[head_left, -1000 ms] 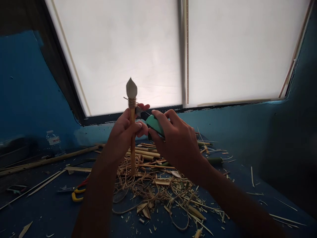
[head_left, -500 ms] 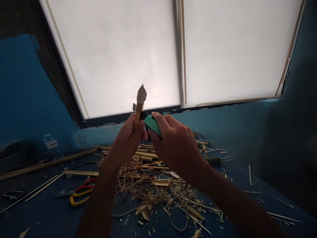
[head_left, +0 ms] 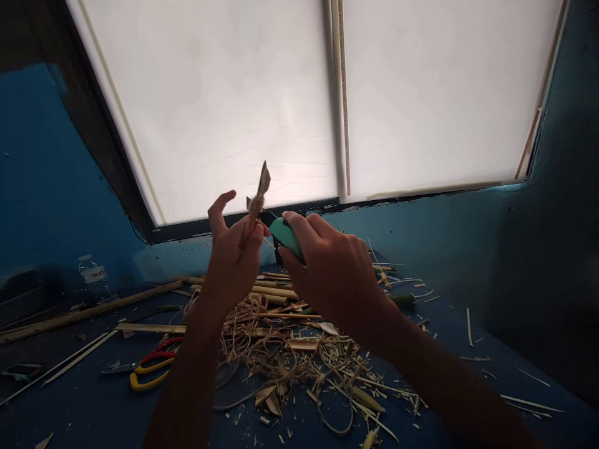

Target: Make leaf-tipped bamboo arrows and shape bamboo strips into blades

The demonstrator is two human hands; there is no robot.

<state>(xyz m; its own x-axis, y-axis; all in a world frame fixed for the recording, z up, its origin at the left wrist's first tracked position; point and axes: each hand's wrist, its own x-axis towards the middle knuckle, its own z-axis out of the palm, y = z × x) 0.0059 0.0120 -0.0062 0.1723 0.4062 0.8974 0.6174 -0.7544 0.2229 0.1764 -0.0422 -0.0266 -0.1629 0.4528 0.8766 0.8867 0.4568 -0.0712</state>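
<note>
Green cutter (head_left: pixel 285 236): clamped in the right hand (head_left: pixel 332 265); blade (head_left: pixel 248 202) behind the spear (head_left: pixel 255 209), contact unclear. Spear: held above the table (head_left: pixel 449 386) between the left hand's (head_left: pixel 234 249) thumb and fingers, one finger now lifted clear. Change: tip (head_left: pixel 264 178), broadside a second ago, turned nearly edge-on, seemingly bringing another side of the binding (head_left: pixel 257 204) to the blade. Twine (head_left: pixel 248 330): tangled below. Scissors (head_left: pixel 150 368): left. Bottle (head_left: pixel 93 274): farther, reddish label marks, unreadable. Window strip (head_left: pixel 344 93): small print, illegible.

clear labelled bottle (head_left: pixel 92 272) | blue wall (head_left: pixel 35 149) | bright window (head_left: pixel 210 106) | dark frame (head_left: pixel 185 231)
</note>
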